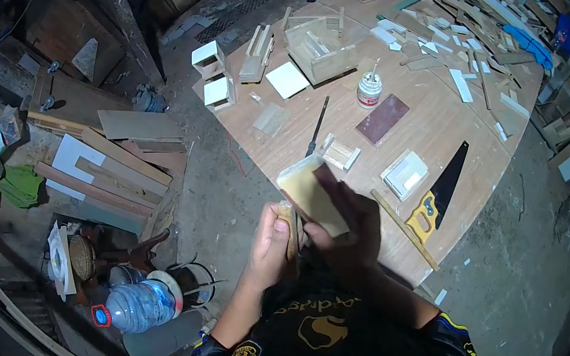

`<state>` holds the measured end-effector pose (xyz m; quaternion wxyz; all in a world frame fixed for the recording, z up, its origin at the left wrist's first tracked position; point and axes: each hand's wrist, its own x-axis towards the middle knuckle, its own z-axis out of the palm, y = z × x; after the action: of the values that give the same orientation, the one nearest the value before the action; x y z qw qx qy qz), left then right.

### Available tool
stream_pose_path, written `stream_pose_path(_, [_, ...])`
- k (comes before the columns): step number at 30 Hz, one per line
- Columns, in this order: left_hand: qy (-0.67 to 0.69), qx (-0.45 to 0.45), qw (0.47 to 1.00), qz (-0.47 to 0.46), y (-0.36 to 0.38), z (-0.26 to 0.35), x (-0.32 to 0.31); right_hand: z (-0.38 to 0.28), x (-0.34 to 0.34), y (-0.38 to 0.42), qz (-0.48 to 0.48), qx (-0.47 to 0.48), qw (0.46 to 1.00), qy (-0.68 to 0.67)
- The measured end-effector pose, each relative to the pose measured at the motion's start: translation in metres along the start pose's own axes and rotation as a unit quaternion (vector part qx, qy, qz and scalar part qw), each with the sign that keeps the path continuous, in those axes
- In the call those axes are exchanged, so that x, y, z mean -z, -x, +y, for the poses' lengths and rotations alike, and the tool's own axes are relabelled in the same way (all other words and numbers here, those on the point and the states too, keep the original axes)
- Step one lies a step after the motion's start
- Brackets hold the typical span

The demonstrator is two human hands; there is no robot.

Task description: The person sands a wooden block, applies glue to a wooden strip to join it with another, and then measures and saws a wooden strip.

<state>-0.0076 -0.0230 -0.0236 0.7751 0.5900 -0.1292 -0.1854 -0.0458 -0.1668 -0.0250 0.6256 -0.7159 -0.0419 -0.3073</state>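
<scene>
My left hand (269,240) is closed around a narrow brown piece of wood (285,211), its thumb lying on top. Just above it, a pale yellowish rectangular block (308,196) is tilted over the table's near edge. My right hand (358,230) is closed at the block's right side, thumb along its lower edge. A dark reddish-brown strip (328,179) lies between those fingers and the block; I cannot make out whether it is separate. Beyond the hands are a small wooden frame (340,154) and a white-topped block (404,175).
On the wooden table (295,122) are a handsaw (441,194), a jar (369,90) with a brush, a reddish-brown rectangle (382,119), a wooden box (321,59) and many offcuts (462,83). Boards (111,170) and a large water bottle (134,305) are at the left.
</scene>
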Motion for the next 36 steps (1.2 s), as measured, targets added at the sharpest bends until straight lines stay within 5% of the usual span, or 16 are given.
stream_pose_path(4, [-0.131,-0.06,0.987,0.071,-0.005,-0.002,-0.006,0.011,-0.008,0.009,-0.009,0.002,1.0,0.017])
stream_pose_path(7, [-0.101,-0.069,0.988,0.093,-0.005,-0.003,0.0,0.004,-0.001,0.009,-0.078,-0.025,0.993,0.086])
stream_pose_path(13, [-0.197,-0.018,0.978,0.068,-0.006,0.003,0.012,-0.001,0.006,-0.007,-0.133,-0.036,0.979,0.148])
stream_pose_path(15, [-0.201,-0.023,0.977,0.065,-0.006,0.005,0.01,0.004,0.002,-0.009,-0.13,-0.165,0.977,-0.037])
stream_pose_path(20, [-0.247,-0.061,0.964,0.075,-0.009,0.004,0.003,0.0,-0.005,-0.001,-0.113,-0.099,0.989,-0.005])
stream_pose_path(25, [-0.151,-0.063,0.98,0.112,-0.014,0.013,-0.001,0.014,-0.014,0.016,-0.123,-0.003,0.992,-0.021])
stream_pose_path(36, [-0.117,-0.086,0.984,0.106,-0.017,0.018,-0.005,0.012,-0.02,0.012,-0.125,-0.063,0.989,-0.056])
